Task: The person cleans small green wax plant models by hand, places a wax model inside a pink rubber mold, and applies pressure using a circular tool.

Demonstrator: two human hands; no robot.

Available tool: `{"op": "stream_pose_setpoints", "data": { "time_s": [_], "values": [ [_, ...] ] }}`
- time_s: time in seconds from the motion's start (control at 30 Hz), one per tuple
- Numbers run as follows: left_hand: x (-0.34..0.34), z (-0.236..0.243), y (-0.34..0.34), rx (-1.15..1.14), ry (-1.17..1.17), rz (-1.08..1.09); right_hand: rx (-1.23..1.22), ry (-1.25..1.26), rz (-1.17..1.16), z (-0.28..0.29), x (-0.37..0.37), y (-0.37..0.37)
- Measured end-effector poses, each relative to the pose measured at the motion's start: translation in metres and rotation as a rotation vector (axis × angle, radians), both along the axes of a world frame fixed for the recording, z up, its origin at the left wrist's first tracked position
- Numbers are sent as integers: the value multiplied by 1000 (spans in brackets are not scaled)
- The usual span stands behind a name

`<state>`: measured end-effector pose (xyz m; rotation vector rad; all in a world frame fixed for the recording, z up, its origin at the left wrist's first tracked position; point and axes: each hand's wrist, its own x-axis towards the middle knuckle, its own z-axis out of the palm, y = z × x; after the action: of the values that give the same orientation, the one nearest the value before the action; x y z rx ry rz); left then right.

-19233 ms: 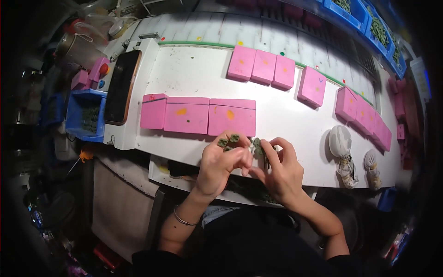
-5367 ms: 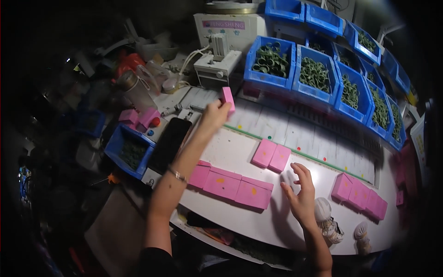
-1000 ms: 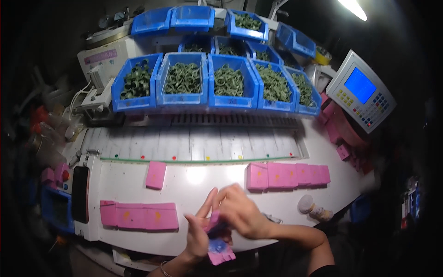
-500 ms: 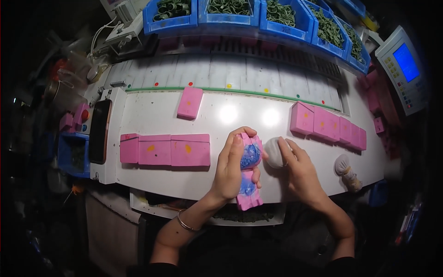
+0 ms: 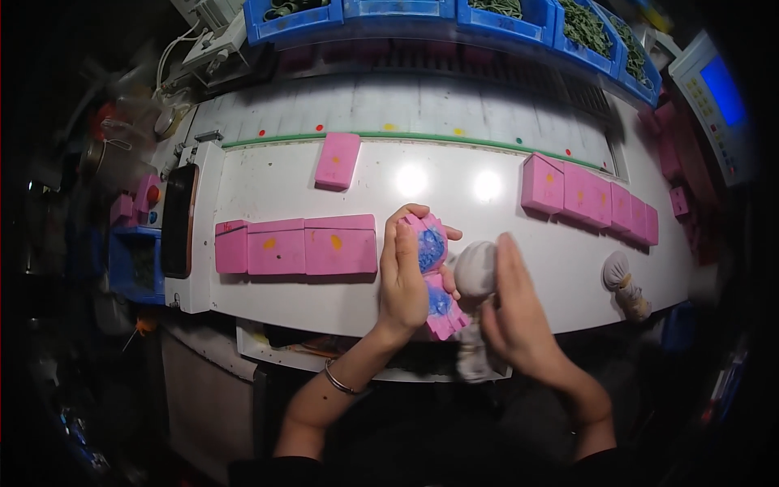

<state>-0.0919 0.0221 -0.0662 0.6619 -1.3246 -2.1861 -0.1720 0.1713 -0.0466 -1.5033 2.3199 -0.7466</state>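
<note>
Gripping two-part pink mould (image 5: 432, 247) in left hand (image 5: 404, 280).
Cannot tell grip of right hand (image 5: 521, 321), motion-blurred beside white pouch (image 5: 476, 269); cannot see mould's palm-side edge.

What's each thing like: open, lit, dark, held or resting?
Pink two-part block with blue insides, open, in the left hand.
Round white cloth bundle, beside the right hand; grip unclear.
Smaller white cloth bundle, resting on the white table.
White keypad panel, blue screen lit.
Black rectangular phone-like slab, screen dark.
Blue plastic bins, several holding green pieces.
</note>
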Motion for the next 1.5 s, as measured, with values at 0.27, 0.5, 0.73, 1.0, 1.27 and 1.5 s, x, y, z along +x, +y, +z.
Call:
{"op": "stream_pose_setpoints", "data": {
  "time_s": [0.27,0.5,0.73,1.0,1.27,1.5],
  "values": [
    [6,-2,2,76,21,-58,118,304,-20,-12,5,6],
    [8,1,-2,124,14,-95,-268,199,25,34,-5,-10],
    [7,-1,-6,-243,-86,-39,-172,129,84,40,-9,-16],
    [0,5,-7,-159,-95,-160,-161,249,60,29,-9,-18],
    [-12,1,-3,-67,19,-13,-353,521,77,27,-3,-23],
    [-3,3,-13,204,-55,-273,-523,517,-67,24,-3,-23]
  ]
}}
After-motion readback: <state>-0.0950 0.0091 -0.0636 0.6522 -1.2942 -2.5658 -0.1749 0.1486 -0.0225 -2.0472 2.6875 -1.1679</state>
